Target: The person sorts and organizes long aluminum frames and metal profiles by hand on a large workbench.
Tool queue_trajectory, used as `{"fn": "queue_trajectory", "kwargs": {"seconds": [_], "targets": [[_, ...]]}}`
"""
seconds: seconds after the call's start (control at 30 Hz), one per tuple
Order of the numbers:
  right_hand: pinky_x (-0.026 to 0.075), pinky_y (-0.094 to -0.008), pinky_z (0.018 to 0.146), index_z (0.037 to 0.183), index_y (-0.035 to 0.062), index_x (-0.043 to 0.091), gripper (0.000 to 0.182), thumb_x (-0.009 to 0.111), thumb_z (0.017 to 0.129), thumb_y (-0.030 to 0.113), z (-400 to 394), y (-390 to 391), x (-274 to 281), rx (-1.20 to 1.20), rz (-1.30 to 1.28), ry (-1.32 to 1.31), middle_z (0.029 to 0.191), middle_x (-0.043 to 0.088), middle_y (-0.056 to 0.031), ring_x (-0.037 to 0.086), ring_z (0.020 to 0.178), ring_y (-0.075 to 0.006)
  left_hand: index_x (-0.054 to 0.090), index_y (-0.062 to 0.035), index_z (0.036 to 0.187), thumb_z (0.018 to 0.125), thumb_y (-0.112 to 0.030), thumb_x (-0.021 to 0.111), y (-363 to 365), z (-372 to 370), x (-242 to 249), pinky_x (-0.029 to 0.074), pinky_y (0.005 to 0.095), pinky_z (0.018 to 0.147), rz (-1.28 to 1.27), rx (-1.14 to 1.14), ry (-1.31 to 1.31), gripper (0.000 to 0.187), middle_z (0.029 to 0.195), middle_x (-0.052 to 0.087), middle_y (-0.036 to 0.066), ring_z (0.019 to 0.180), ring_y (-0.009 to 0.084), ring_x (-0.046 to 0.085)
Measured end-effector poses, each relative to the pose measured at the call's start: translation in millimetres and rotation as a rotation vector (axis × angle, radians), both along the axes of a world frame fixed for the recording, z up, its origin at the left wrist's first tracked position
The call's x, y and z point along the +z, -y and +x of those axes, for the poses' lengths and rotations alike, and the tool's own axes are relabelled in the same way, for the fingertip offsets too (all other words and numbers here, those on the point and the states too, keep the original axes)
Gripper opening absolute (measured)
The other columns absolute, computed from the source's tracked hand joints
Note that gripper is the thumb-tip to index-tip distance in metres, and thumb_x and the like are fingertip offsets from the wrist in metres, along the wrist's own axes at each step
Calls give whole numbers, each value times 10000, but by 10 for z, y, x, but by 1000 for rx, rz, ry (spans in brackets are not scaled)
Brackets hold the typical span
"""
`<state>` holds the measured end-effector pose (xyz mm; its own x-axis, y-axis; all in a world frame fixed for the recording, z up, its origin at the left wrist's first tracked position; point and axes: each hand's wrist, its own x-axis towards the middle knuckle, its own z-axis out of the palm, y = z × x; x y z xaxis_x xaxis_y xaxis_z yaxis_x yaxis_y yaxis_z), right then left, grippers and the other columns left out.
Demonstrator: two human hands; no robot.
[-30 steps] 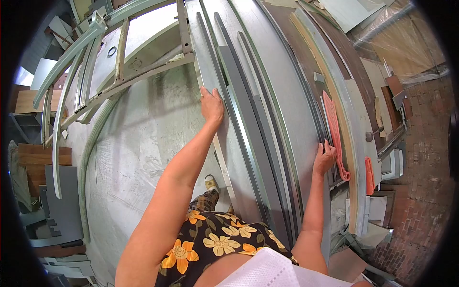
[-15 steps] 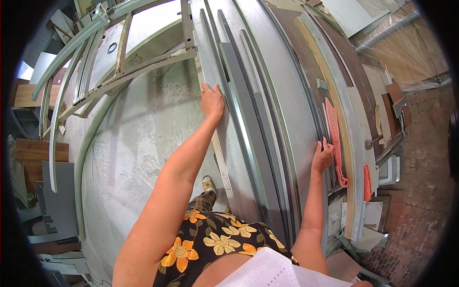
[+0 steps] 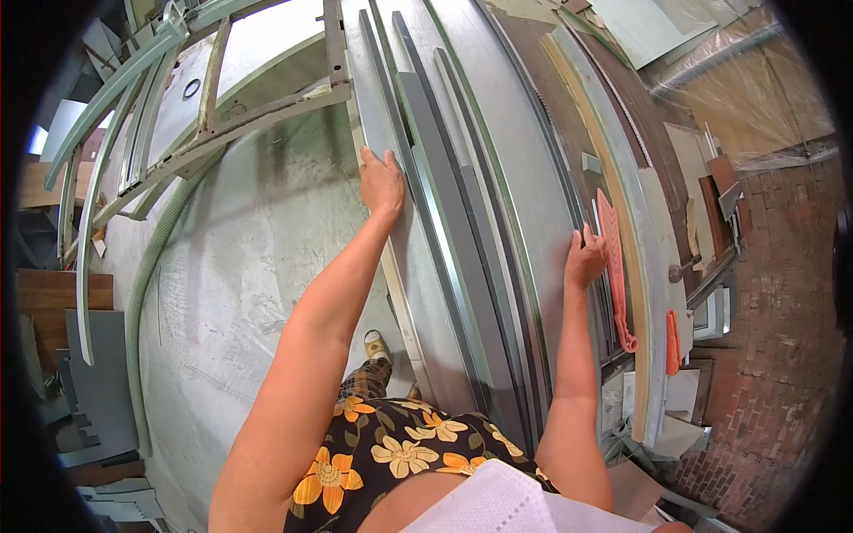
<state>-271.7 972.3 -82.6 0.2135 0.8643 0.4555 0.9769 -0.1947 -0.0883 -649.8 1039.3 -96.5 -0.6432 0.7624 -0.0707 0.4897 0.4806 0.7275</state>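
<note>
A long, flat grey metal sheet [image 3: 524, 164] runs away from my body across the workbench. My left hand [image 3: 382, 184] is at its left edge, fingers bent over the border beside the floor gap. At the right border, my right hand [image 3: 585, 258] has its fingers pinched together on the sheet's edge; the fingertips are partly hidden. Several long, narrow dark grey metal strips [image 3: 458, 209] lie lengthwise on the sheet, between my hands. Just right of my right hand is a salmon-pink ribbed cloth [image 3: 615, 271].
A metal frame rack [image 3: 235, 124] stands at the left, with a ribbed hose [image 3: 151, 293] on the floor below. A long wooden strip [image 3: 613, 178] lies along the bench's right side. An orange cloth [image 3: 673, 342] hangs farther right, near stacked offcuts and a brick floor [image 3: 782, 293].
My right hand has moved forward along the sheet's right edge, past more of the pink cloth. My left hand keeps its place on the left edge. The view has shifted slightly.
</note>
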Motion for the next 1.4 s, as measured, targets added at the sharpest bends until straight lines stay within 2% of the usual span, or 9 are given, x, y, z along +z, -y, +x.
{"fn": "queue_trajectory", "kwargs": {"seconds": [0.3,0.4,0.5,0.6,0.8,0.9,1.1,1.4], "targets": [[469,-408,770,1090,131,669,328,676,792,268,-285,-627,54,-16,-67,27,924,619,-114,582,918,-284,356,19,1297,917,-344,479,-119,-37,-35,470,495,783,40,13,-13,540,1050,566,292,925,440,583],[473,-418,781,1126,120,633,360,671,780,213,-400,-656,111,-29,-50,-13,918,600,-92,573,919,-287,354,19,1300,918,-344,477,-139,-41,-14,471,494,781,25,15,-20,541,1049,566,290,932,438,582],[467,-416,785,1128,119,620,356,667,779,175,-356,-582,64,63,46,-114,922,601,-95,572,921,-299,347,15,1309,920,-346,474,-184,-60,-12,471,492,783,8,12,-21,546,1047,566,287,933,435,582],[469,-414,785,1101,121,635,308,654,795,152,-372,-543,-9,112,20,-154,945,609,-120,577,917,-307,339,7,1318,921,-350,470,-204,-64,-13,469,494,786,1,17,3,550,1053,564,284,931,433,583],[462,-418,768,1096,141,632,346,681,754,131,-439,-698,-28,54,56,-126,891,585,-93,562,887,-299,332,5,1324,922,-351,471,-225,-75,33,467,493,794,-48,6,20,554,1073,556,280,947,429,579],[460,-417,757,1090,143,635,342,686,752,142,-455,-800,-21,57,106,-40,914,577,-93,551,893,-296,333,3,1324,921,-350,473,-237,-78,40,467,487,800,-21,11,15,553,1071,556,278,952,426,577],[458,-418,750,1081,175,639,366,713,725,134,-544,-1008,-37,40,118,-35,929,564,-88,545,879,-283,340,5,1314,921,-349,477,-261,-91,43,474,474,795,-32,12,30,546,1070,554,275,947,416,579],[457,-418,714,1037,235,651,342,732,714,157,-630,-1280,-37,51,45,62,872,546,-38,559,875,-254,348,3,1305,916,-349,487,-270,-78,71,477,476,786,-29,31,34,543,1069,553,267,939,411,581]]}}
